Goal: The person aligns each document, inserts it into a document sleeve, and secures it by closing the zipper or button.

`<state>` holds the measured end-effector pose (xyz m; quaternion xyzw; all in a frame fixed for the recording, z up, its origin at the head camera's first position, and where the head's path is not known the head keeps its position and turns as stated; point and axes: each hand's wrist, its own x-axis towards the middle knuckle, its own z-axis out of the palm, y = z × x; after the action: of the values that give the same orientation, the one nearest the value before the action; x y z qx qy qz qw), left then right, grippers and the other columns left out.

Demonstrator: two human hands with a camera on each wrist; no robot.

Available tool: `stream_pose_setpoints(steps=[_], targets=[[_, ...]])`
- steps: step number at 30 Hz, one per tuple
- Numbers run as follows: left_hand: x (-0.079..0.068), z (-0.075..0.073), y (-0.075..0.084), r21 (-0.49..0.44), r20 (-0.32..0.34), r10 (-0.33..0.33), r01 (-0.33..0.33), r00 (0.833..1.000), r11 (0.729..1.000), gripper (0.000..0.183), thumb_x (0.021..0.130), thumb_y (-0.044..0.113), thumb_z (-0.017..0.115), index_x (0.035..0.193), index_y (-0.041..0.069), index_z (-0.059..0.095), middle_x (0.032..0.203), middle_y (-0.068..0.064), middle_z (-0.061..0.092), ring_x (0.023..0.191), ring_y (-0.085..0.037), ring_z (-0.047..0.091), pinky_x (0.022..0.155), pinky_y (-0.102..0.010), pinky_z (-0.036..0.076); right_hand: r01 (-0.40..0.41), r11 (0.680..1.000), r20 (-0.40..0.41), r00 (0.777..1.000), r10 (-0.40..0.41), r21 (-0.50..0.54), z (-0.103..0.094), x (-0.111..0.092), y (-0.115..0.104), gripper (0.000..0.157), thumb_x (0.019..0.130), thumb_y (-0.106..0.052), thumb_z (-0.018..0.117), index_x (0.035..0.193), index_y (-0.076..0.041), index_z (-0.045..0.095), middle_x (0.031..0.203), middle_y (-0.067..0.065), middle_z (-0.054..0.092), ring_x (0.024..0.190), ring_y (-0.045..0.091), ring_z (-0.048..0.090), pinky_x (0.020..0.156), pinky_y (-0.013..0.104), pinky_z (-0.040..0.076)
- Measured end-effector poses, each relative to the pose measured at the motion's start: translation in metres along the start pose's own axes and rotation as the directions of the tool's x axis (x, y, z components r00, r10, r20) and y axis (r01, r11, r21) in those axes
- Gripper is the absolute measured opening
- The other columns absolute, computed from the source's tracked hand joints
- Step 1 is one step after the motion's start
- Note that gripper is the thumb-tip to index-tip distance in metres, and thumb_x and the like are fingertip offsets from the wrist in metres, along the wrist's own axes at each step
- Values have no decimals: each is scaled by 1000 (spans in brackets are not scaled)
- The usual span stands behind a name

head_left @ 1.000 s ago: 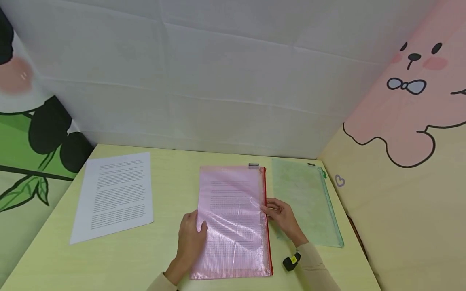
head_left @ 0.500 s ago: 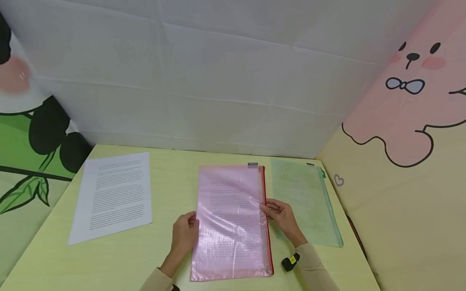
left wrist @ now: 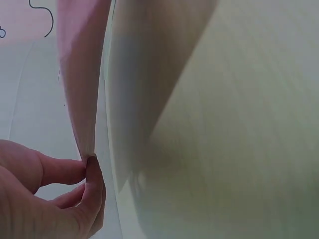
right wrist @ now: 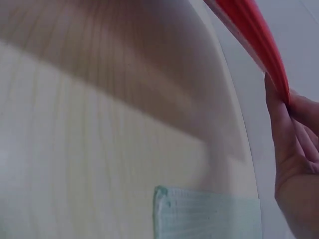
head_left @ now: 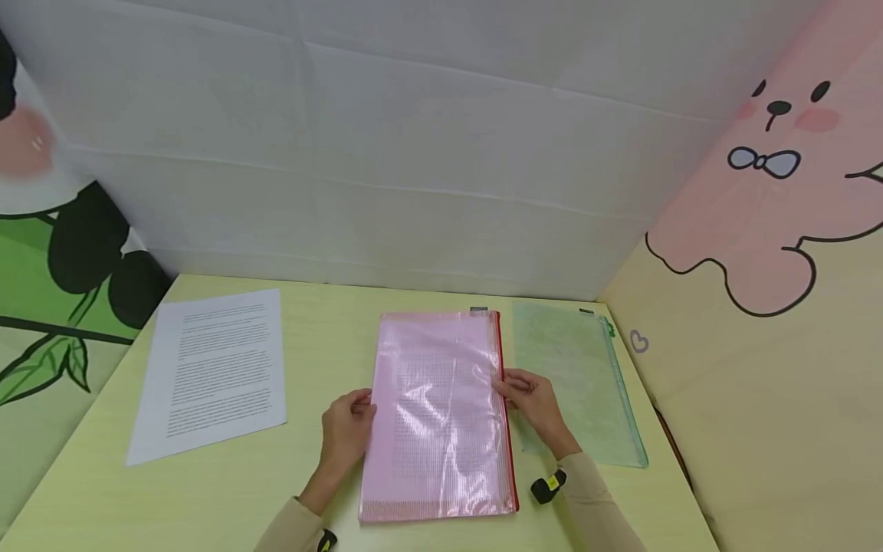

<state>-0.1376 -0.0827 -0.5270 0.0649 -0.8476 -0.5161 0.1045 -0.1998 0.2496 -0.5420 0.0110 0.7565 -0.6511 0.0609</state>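
A pink translucent zip pouch (head_left: 434, 414) with a red zipper down its right side lies between my hands, printed paper showing faintly through it. My left hand (head_left: 346, 431) pinches its left edge between thumb and fingers. In the left wrist view that pink edge (left wrist: 83, 99) is raised off the table, throwing a shadow. My right hand (head_left: 536, 408) pinches the red zipper edge, and the right wrist view has this red edge (right wrist: 254, 40) lifted above the table too.
A printed sheet (head_left: 217, 376) lies at the left of the table. On the right is a green translucent zip pouch (head_left: 576, 383), partly behind my right hand. A white wall (head_left: 414, 169) borders the table's back, a cartoon-bear wall (head_left: 745, 368) its right.
My left hand has shifted from lying over the pouch's left edge to pinching it from outside. The pouch's near edge has risen slightly in view, and its reflections have changed.
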Motion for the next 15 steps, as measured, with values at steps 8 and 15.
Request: stream_pose_setpoints(steps=[8, 15], targets=[[15, 3, -1, 21, -4, 27, -26, 1000, 999, 24, 87, -9, 70, 112, -12, 72, 98, -23, 75, 87, -36, 74, 79, -48, 61, -1, 997, -46, 999, -2, -74, 1, 12, -4, 38, 90, -18, 81, 120, 3, 72, 98, 13, 77, 78, 12, 72, 69, 29, 62], [27, 6, 0, 10, 17, 10, -10, 1000, 1000, 24, 89, -7, 70, 113, -12, 72, 99, -24, 74, 90, -37, 74, 81, -48, 60, 18, 997, -58, 998, -23, -81, 0, 24, -7, 39, 90, -16, 81, 121, 6, 71, 100, 17, 76, 80, 12, 73, 69, 27, 61]])
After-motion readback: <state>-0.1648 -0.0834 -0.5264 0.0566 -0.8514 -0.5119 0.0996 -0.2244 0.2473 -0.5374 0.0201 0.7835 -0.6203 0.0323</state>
